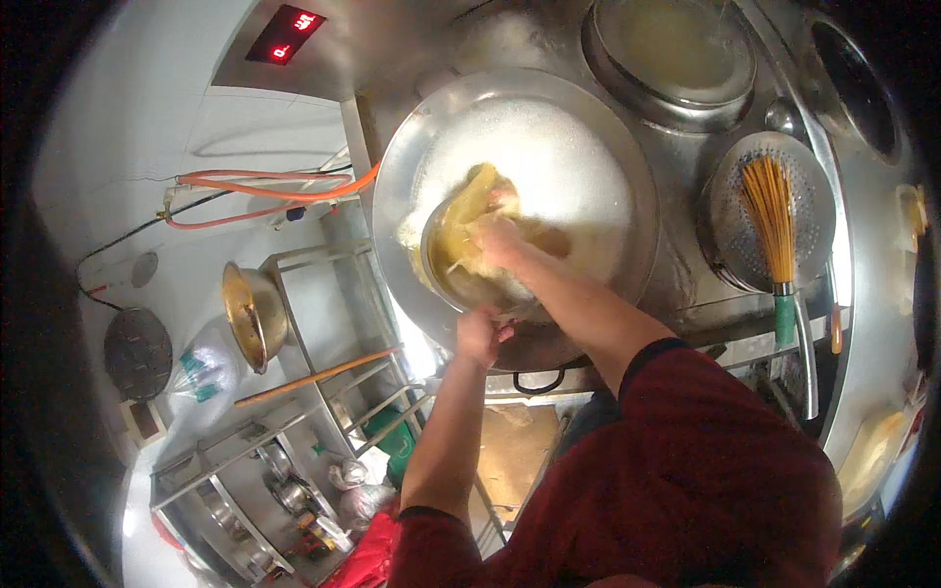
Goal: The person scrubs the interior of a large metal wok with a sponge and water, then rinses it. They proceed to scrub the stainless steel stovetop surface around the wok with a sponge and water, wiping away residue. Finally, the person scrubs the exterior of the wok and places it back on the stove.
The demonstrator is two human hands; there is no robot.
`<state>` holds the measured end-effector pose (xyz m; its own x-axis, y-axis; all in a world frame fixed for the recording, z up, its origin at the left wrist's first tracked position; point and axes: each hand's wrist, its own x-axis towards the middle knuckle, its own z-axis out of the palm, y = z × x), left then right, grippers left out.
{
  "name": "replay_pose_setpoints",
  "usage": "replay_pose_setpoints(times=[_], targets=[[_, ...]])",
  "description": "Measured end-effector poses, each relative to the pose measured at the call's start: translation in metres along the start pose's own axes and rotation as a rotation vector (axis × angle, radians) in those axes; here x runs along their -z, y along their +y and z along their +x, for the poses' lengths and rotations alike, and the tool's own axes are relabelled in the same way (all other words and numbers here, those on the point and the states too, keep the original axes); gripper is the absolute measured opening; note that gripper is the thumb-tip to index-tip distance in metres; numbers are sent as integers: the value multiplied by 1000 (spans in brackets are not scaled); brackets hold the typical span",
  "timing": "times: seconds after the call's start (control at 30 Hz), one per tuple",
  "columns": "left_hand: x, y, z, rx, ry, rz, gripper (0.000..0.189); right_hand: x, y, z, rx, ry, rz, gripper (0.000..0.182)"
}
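A wide metal wok [401,184] stands before me, holding pale, frothy liquid [544,169]. Inside it, towards the left, a round metal basin [430,253] rests partly in the liquid and looks tilted. My left hand [481,334] grips the basin's near rim. Reaching over the basin, my right hand [496,239] presses on a soft yellowish mass [470,202], whose upper end lies over the far rim. Blur hides what the mass is, and the fingers of my right hand are mostly hidden.
Right of the wok, a bamboo wok brush [772,213] with a green handle lies on a perforated strainer [728,198]. A liquid-filled pot [669,59] stands behind. At the left are an orange hose [294,195], a brass-coloured basin [268,320] and metal shelving [309,367].
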<state>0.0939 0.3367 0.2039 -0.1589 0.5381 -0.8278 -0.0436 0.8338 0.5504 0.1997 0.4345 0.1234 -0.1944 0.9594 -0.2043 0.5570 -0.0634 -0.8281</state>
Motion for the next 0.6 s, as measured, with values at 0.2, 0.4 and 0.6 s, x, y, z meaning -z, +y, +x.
replay_pose_setpoints(times=[0.2, 0.4, 0.6], targets=[[8, 8, 8, -86, -14, 146, 26, 2, -31, -2, 31, -259, 125, 26], [38, 17, 27, -243, 39, 165, 22, -9, 10, -15, 176, -294, -94, 15], [42, 23, 11, -116, -104, 119, 20, 17, -35, 17, -65, -187, -408, 31]])
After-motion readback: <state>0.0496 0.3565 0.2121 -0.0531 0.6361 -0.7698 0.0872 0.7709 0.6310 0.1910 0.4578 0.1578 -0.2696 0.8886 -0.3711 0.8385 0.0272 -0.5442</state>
